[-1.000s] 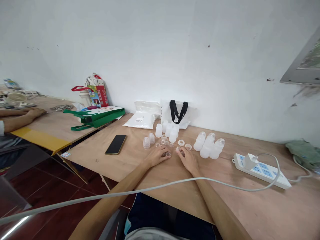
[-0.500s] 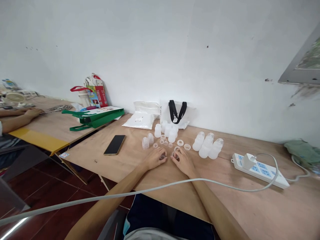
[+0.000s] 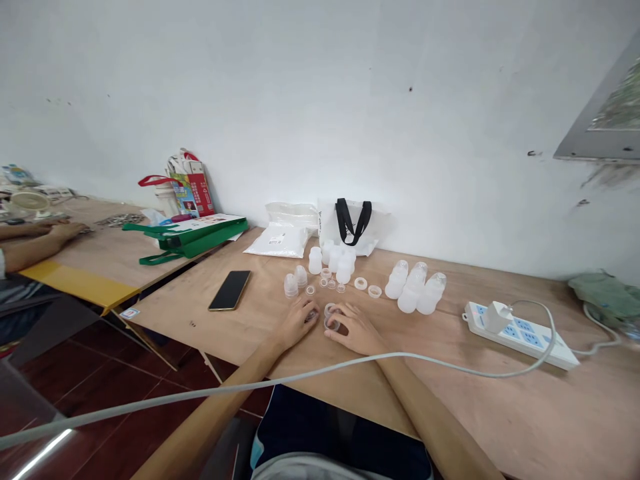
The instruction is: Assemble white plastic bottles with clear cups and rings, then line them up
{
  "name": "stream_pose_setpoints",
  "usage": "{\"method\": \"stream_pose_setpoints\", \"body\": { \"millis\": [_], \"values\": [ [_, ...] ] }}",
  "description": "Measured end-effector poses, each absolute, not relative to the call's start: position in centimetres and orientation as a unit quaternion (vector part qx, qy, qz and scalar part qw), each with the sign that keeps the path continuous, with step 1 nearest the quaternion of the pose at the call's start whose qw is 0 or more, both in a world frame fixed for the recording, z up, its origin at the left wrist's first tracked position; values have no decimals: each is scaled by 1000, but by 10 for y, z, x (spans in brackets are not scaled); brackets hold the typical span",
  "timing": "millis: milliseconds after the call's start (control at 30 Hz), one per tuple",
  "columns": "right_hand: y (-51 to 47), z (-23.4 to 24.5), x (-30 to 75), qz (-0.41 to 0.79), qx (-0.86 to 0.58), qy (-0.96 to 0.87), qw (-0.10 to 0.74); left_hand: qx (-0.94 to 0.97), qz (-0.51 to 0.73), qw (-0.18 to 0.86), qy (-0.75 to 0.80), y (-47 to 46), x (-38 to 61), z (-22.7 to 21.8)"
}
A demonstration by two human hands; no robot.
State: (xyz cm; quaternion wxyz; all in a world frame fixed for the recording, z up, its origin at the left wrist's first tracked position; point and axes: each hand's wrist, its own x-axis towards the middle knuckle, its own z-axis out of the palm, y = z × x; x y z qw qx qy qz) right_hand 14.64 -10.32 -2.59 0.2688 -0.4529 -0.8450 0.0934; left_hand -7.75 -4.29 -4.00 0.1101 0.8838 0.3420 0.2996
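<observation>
My left hand [image 3: 296, 325] rests on the plywood table [image 3: 240, 313], its fingertips pinching a small clear plastic ring [image 3: 312, 316]. My right hand [image 3: 354, 331] curls around a clear plastic ring [image 3: 331, 319], and its fingers hide part of it. Just beyond my hands lie several small rings [image 3: 325, 283] and two flat translucent rings [image 3: 361, 283]. Behind those stand several translucent plastic bottles [image 3: 336, 259] and two funnel-shaped caps [image 3: 295, 281]. Further right, several bottles [image 3: 415, 287] lie on their sides.
A black smartphone [image 3: 229, 291] lies left of my hands. A white power strip [image 3: 520, 335] sits on the right, and its grey cable [image 3: 300, 383] runs across my forearms. White bags [image 3: 285, 233] and a green bag [image 3: 190, 239] stand along the wall. A co-worker's hand [image 3: 65, 232] rests on the adjoining table.
Both hands have shifted left and closer to me, and my right hand has closed over the clear ring. The view has tilted slightly.
</observation>
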Motion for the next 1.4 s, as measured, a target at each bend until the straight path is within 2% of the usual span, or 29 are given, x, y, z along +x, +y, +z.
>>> {"method": "stream_pose_setpoints", "body": {
  "millis": [167, 400, 833, 1000, 1167, 1300, 1400],
  "values": [
    [-106, -21, 145, 88, -454, -852, 244, 876, 291, 74, 378, -42, -78, -45],
    [-109, -15, 144, 84, -439, -866, 226, 807, 227, 18, 544, -52, -74, -37],
    [-107, -18, 144, 89, -441, -862, 235, 802, 195, -46, 563, -52, -63, -32],
    [-109, -16, 143, 80, -433, -869, 227, 819, 282, -91, 491, -66, -70, -28],
    [-111, -13, 141, 88, -425, -870, 234, 750, 400, -93, 519, -69, -84, -20],
    [-110, -15, 142, 110, -431, -860, 250, 684, 488, -60, 539, -49, -95, -17],
    [-108, -18, 143, 122, -434, -856, 255, 683, 500, -17, 532, -28, -101, -20]
  ]
}}
